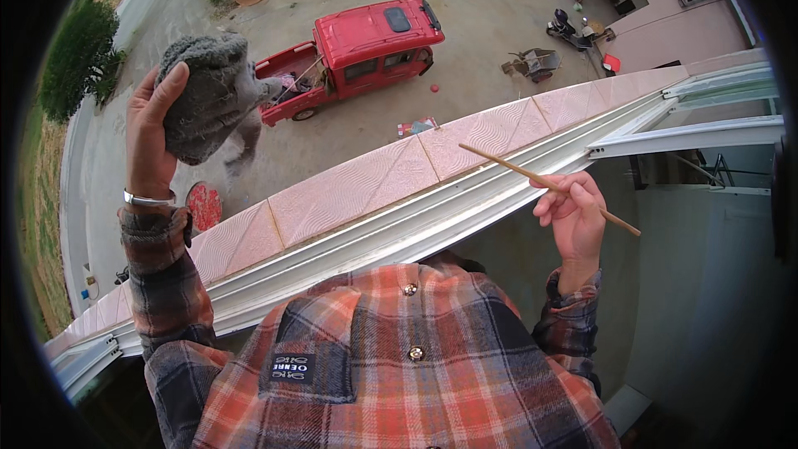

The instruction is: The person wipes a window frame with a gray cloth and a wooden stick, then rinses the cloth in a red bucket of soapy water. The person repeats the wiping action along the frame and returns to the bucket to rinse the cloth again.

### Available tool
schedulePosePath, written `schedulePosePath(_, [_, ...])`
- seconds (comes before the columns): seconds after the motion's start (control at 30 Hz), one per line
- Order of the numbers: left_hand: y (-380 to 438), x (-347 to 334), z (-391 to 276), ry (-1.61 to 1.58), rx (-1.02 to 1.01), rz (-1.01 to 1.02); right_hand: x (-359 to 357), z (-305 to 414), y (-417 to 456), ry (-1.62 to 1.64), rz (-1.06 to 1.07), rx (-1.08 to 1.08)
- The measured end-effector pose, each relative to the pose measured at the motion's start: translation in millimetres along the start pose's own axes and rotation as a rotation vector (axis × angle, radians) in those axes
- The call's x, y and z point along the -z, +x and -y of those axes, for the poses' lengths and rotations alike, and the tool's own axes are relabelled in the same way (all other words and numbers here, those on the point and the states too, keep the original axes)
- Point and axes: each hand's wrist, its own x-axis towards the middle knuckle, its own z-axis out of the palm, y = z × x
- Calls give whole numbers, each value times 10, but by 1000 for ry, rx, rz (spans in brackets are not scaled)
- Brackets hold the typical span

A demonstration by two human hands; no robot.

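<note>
My left hand [153,131] is raised at the upper left, gripping a bunched grey cloth [202,100] out beyond the window ledge. A loose, frayed end of the cloth hangs down, and its surface looks fuzzy. At the right, my right hand [573,212] holds a thin wooden stick [511,167] between thumb and fingers. One end of the stick points up and left over the white window track [399,231]; the other sticks out to the right of the hand. Outside the track runs a ledge of pink patterned tiles [349,193].
White-framed window sashes [692,136] stand at the right, with another frame part [87,366] at the lower left. Far below lies a concrete yard with a red pickup truck [374,31], a wheelbarrow [541,63], a scooter [570,31] and a round red-topped object [204,207].
</note>
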Motion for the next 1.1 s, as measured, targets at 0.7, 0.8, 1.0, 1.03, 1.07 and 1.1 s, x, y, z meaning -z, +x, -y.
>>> schedulePosePath(0.7, [-616,-1592,-224,12,-25,464,-320,-246,-697,65,163,31])
schedulePosePath(0.8, [-747,-1604,-145,-81,-90,443,-269,-314,-725,126,137,24])
schedulePosePath(1.0, [-926,-1543,297,-265,190,433,-364,-441,-753,403,52,-52])
schedulePosePath(1.03, [-975,-1566,349,-254,219,432,-322,-446,-776,416,56,-33])
schedulePosePath(1.07, [-1014,-1557,388,-237,239,452,-247,-448,-817,428,60,-14])
schedulePosePath(1.1, [-1045,-1552,421,-192,249,470,-168,-455,-857,436,65,2])
